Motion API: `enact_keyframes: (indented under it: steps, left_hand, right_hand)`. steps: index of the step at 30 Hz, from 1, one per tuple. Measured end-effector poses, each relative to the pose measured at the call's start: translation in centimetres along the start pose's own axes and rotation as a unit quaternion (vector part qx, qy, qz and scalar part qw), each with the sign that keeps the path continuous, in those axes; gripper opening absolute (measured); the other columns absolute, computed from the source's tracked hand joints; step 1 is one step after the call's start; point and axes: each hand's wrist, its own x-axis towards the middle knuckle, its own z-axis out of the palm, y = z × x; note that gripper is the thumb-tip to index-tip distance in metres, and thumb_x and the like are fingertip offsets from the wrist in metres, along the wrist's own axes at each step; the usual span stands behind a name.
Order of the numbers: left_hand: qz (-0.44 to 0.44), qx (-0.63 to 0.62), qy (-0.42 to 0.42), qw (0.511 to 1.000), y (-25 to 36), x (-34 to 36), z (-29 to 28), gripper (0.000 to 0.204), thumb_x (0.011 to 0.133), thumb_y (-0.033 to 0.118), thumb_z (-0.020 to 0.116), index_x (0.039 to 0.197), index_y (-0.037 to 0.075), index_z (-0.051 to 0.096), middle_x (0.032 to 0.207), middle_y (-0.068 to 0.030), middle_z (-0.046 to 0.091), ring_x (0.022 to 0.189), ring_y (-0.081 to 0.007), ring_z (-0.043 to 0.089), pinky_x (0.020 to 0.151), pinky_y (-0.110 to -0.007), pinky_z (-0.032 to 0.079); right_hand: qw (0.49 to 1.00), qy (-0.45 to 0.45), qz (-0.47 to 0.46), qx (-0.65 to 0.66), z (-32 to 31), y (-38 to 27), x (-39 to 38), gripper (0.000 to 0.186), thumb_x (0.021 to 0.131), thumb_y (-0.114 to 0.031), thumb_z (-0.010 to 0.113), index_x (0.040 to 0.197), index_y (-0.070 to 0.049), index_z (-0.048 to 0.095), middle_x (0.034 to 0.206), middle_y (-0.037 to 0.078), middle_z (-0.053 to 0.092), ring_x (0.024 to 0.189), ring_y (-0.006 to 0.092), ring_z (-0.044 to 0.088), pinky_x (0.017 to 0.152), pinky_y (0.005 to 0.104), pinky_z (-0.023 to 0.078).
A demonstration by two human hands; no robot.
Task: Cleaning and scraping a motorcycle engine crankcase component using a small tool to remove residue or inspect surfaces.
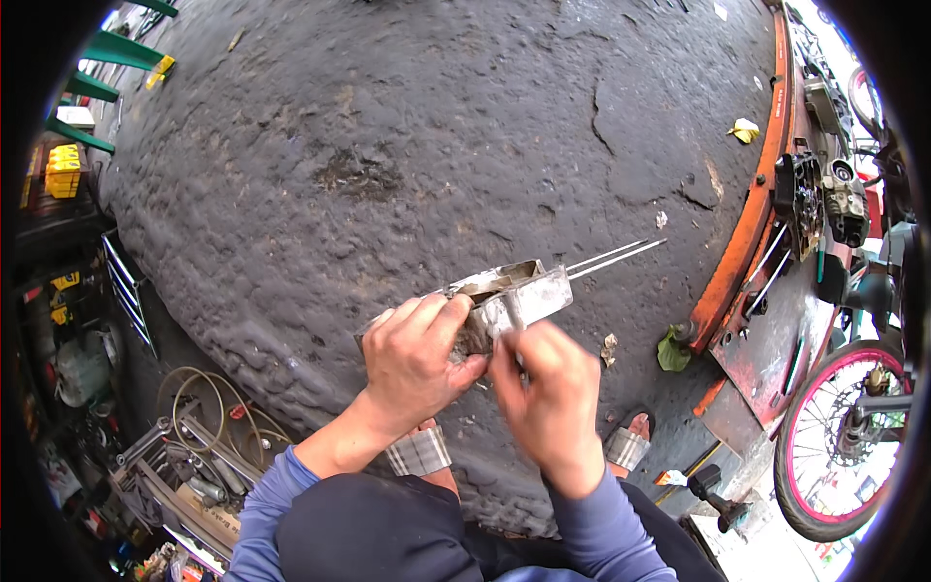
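A silver-grey cast metal engine part [541, 293], boxy and hollow on top, is held above the dark ground in front of me. Two long thin metal rods [621, 254] stick out from its far right end. My left hand [412, 349] is closed round the part's left side, thumb toward the near side. Close by, my right hand [553, 388] is curled at the part's near face, thumb and fingers pinched together and slightly blurred. Whatever sits in that pinch, if anything, is hidden by the fingers.
Uneven dark ground [456, 145] spreads ahead. An orange metal beam [747, 233] runs along the right, beside engine parts [846, 204] and a pink-rimmed wheel [790, 451]. To the left lie a coiled hose [176, 412], a metal frame [160, 490] and yellow bins [63, 173].
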Motion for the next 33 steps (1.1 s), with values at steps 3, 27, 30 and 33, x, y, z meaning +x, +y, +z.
enact_keyframes:
  steps: [3, 27, 30, 33]
  left_hand:
    - [0.036, -0.012, 0.034, 0.999, 0.1, 0.2, 0.2, 0.056, 0.06, 0.026, 0.089, 0.108, 0.004, 0.07, 0.086, -0.0112, 0.067, 0.074, -0.0325, 0.066, 0.065, -0.043, 0.054]
    - [-0.003, -0.053, -0.005, 0.999, -2.7, -2.2, -0.4, 0.052, 0.061, 0.025, 0.09, 0.106, 0.006, 0.071, 0.086, -0.012, 0.07, 0.076, -0.0331, 0.068, 0.068, -0.041, 0.055]
    - [0.014, -0.045, 0.004, 0.999, -2.6, -2.2, -0.4, 0.052, 0.061, 0.026, 0.09, 0.106, 0.006, 0.071, 0.085, -0.0118, 0.069, 0.076, -0.0329, 0.068, 0.068, -0.04, 0.054]
    - [0.021, -0.054, 0.005, 0.998, -2.7, -1.9, -0.2, 0.053, 0.06, 0.026, 0.09, 0.105, 0.005, 0.071, 0.085, -0.0119, 0.069, 0.076, -0.033, 0.068, 0.068, -0.041, 0.054]
  right_hand:
    - [0.997, 0.034, -0.025, 0.058, -0.1, 2.0, 2.6, 0.008, 0.086, -0.003, 0.075, 0.09, -0.003, 0.068, 0.08, 0.013, 0.066, 0.069, 0.0346, 0.067, 0.06, 0.0414, 0.052]
    - [0.963, -0.103, -0.06, 0.241, 2.2, 4.7, 0.5, 0.011, 0.084, -0.007, 0.076, 0.086, -0.001, 0.068, 0.076, 0.014, 0.063, 0.067, 0.0338, 0.064, 0.061, 0.0421, 0.05]
    - [0.96, -0.102, -0.052, 0.254, 2.3, 4.3, 1.5, 0.01, 0.084, -0.007, 0.076, 0.086, -0.001, 0.068, 0.077, 0.013, 0.065, 0.07, 0.0347, 0.066, 0.063, 0.0428, 0.051]
    - [0.958, -0.1, -0.066, 0.26, 1.9, 4.5, 2.0, 0.011, 0.085, -0.009, 0.075, 0.086, -0.001, 0.068, 0.078, 0.014, 0.066, 0.072, 0.0356, 0.067, 0.063, 0.0439, 0.051]
